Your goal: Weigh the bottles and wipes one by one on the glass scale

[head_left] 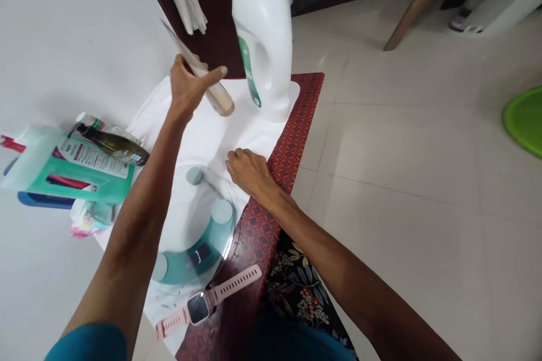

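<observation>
My left hand [186,87] is wrapped round a pale beige, long tube-like thing [221,98], its thumb stretched out along it. One end is rounded and the other tapers thin towards the wall; its exact kind is not clear. Below it, a white cloth [199,124] covers much of the red patterned table. My right hand [248,170] rests on the cloth near the table's right edge, fingers curled against the fabric, which has folds beside them. Close to that hand lies a round glass scale [212,242] with a teal band. A large white jug-like bottle [271,39] stands beyond both hands.
Along the wall on the left lie a green liquid container [84,166], a dark pump bottle [112,144] and a crumpled packet [91,217]. A pink-strapped smartwatch [198,308] is at the near edge. On the floor side are a wooden leg [417,3] and a green object [525,121].
</observation>
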The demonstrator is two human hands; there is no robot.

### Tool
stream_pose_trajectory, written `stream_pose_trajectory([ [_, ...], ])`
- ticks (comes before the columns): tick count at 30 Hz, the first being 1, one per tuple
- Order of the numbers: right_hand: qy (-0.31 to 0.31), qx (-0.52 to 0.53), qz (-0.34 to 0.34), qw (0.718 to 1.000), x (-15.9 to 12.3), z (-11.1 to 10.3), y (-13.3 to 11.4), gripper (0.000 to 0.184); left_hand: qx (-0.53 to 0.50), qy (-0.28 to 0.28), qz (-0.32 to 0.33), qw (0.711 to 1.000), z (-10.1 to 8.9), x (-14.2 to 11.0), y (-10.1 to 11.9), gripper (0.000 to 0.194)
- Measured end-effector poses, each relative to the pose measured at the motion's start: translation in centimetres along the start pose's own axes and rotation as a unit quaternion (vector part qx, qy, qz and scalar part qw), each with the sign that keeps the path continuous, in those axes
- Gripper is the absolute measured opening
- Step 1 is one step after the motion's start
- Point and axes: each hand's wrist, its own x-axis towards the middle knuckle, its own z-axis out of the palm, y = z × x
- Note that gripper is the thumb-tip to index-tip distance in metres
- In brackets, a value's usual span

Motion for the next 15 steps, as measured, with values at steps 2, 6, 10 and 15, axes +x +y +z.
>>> stream_pose_trajectory([
  [2, 0.004, -0.001, 0.002, 1.0, 0.0, -0.1, -0.1, 0.04, -0.015, 0.016, -0.014, 1.0, -3.9, -3.0, 2.7, 0.067],
  [6, 0.008, -0.009, 0.009, 1.0, 0.0, -0.2, -0.4, 0.04, -0.002, 0.014, -0.022, 1.0, -10.4, -10.8, 7.1, 0.061],
  [10, 0.012, -0.026, 0.011, 1.0, -0.2, -0.2, -0.7, 0.04, 0.0, 0.016, -0.069, 0.998, -13.8, -17.9, 8.6, 0.057],
  [15, 0.022, -0.058, 0.016, 0.998, -0.5, 0.0, -1.0, 0.04, 0.013, 0.028, -0.118, 0.993, -15.0, -22.9, 7.9, 0.059],
])
